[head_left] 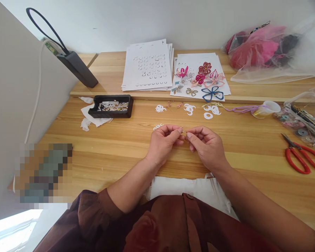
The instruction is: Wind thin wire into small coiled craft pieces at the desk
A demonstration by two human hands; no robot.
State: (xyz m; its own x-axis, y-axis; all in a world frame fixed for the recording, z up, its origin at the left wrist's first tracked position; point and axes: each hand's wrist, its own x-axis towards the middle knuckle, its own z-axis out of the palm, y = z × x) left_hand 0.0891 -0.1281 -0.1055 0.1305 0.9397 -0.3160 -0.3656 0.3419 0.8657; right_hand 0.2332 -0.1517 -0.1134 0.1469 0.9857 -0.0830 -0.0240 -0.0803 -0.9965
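Left hand [162, 147] and right hand [206, 148], fingers [177, 130] almost meeting, hold a fine wire [183, 131] in a close, steady pinch above the bench [115, 157], with white paper curls [158, 126] just beyond the left hand.

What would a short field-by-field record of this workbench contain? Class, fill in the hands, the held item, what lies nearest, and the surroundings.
Left hand: pinching the held item between thumb and fingers
Right hand: pinching the same item from the other side
Held item: tiny gold-coloured piece, too small to identify
Nearest: white ring-shaped cutouts, just beyond the left hand
Surface: light wooden table
Surroundings: black tray of beads; red-handled scissors; sheet of flower ornaments
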